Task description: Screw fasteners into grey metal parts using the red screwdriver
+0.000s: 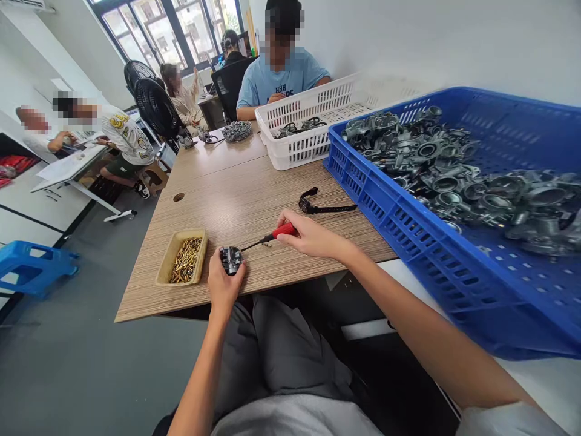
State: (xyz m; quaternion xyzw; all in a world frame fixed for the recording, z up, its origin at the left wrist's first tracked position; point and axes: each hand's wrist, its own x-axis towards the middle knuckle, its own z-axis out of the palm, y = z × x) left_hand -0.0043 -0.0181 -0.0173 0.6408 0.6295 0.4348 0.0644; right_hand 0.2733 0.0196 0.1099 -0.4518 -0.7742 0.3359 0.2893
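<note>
My left hand [223, 282] is closed round a small dark metal part [230, 258] held at the near edge of the wooden table [236, 194]. My right hand [305, 234] grips a red-handled screwdriver [278, 232]; its thin shaft points left, with the tip at the metal part. A tan tray [174, 253] with several brass screws lies just left of my left hand. A black strap-like object [318, 206] lies on the table beyond my right hand.
A big blue crate [458, 272] of grey metal castings stands at my right. A white basket [308, 130] sits behind it. A person in a blue shirt sits across the table; other people work at the left. Black fans [154, 106] and a blue stool [34, 266] stand left.
</note>
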